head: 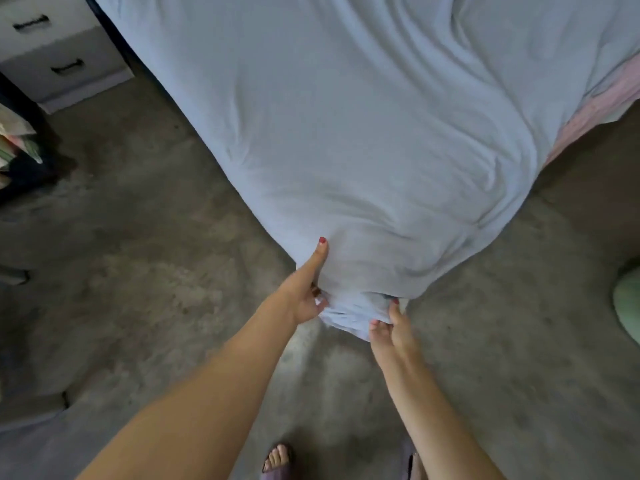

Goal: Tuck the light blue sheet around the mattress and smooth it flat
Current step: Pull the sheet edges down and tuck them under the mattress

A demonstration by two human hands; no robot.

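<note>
A: Status?

B: At the mattress corner, 6 o'clock. My left hand (pixel 306 299) grips bunched light blue sheet (pixel 346 133), thumb up the side to hold tension. My right hand (pixel 391 327) pinches the hanging fold, likely to tuck it under.

A: Surface?

B: Covers the top; long wrinkles toward 1 o'clock.

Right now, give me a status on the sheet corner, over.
Left hand and right hand both grip light blue sheet at near mattress corner. Corner bunched, not tucked. Top wrinkled. Nothing in the way.
</note>
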